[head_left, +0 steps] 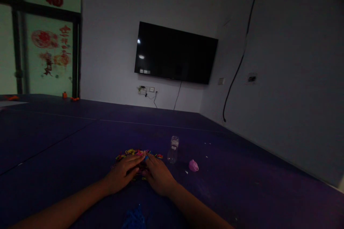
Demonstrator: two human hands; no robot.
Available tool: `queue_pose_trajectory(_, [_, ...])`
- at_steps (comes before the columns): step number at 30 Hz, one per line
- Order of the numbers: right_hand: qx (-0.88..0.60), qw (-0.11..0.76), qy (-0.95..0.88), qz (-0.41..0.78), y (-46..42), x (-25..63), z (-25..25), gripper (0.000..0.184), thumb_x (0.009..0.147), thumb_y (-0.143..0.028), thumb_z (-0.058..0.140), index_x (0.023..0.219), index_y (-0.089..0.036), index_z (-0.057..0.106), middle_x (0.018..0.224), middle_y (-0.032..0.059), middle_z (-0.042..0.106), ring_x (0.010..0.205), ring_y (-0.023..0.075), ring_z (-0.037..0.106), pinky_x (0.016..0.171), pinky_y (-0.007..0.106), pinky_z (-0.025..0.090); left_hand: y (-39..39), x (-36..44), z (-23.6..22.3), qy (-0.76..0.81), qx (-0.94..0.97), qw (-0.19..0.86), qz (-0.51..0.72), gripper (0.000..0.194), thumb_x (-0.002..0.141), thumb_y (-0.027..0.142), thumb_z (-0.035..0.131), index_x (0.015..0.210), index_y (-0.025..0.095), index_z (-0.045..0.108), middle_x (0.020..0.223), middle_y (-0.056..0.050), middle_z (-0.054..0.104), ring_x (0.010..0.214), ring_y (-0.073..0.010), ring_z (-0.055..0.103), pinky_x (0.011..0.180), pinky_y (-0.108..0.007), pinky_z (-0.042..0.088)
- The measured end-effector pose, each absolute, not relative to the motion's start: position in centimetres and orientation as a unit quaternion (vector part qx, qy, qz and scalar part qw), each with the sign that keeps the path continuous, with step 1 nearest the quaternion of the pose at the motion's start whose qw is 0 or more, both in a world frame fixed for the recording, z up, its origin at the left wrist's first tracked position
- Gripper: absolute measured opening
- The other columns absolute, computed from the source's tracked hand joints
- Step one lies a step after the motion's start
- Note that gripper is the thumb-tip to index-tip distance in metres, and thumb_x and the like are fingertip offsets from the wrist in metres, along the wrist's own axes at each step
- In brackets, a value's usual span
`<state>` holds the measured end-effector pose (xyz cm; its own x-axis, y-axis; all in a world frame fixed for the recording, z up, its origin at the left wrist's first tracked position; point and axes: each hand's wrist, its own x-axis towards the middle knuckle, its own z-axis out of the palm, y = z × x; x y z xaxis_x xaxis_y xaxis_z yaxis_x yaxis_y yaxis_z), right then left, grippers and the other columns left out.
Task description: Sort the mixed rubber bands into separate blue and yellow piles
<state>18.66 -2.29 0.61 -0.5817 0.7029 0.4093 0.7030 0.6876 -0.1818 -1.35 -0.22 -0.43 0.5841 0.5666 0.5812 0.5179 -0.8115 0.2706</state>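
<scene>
Through the head view I am keeping both hands over the strands [130, 152], a multicoloured pile lying on the purple table [88, 143]. My left hand [124, 172] is covering the pile's left side, thumb standing apart from the straightened fingers. My right hand [160, 176] is covering its right side, also spread, fingertips meeting the left's. Whether any strand is caught beneath, I cannot tell. The bottle [173, 152] is standing just beyond the right hand; the pink item [193, 165] is sitting right of it. A blue bunch [134, 218] is lying nearer me.
</scene>
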Motion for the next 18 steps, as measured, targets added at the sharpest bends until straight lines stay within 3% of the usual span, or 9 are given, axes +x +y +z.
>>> queue_pose_trajectory(4, [-0.401, 0.237, -0.885, 0.004, -2.4, 18.7, 0.7, 0.062, 0.084, -0.02, 0.044, 0.14, -0.011, 0.021, 0.139, 0.0139, 0.035, 0.128, 0.0221, 0.032, 0.102, 0.039, 0.031, 0.0, -1.4, -0.6, 0.322, 0.879, 0.022, 0.352, 0.041, 0.087, 0.024, 0.042, 0.128, 0.024, 0.047, 0.127, -0.006, 0.054, 0.117, -0.0212, 0.049, 0.099, -0.043, 0.038])
queue_pose_trajectory(11, [-0.399, 0.243, -0.884, 0.006, -2.5, 18.7, 0.8, 0.061, 0.082, -0.019, 0.044, 0.14, -0.01, 0.024, 0.138, 0.0136, 0.037, 0.126, 0.0212, 0.034, 0.103, 0.036, 0.031, -0.1, -1.3, -0.4, 0.306, 0.879, 0.007, 0.365, 0.037, 0.087, 0.022, 0.043, 0.122, 0.025, 0.053, 0.121, -0.006, 0.059, 0.112, -0.0208, 0.052, 0.096, -0.042, 0.041])
queue_pose_trajectory(18, [-0.414, 0.254, -0.874, -0.005, -2.5, 18.6, 0.8, 0.054, 0.084, -0.022, 0.044, 0.136, -0.011, 0.032, 0.134, 0.0141, 0.042, 0.122, 0.0231, 0.04, 0.1, 0.037, 0.033, -0.9, -0.8, 0.5, 0.28, 0.882, 0.007, 0.38, 0.014, 0.081, 0.02, 0.049, 0.082, 0.019, 0.063, 0.089, -0.005, 0.067, 0.092, -0.02, 0.059, 0.084, -0.037, 0.047])
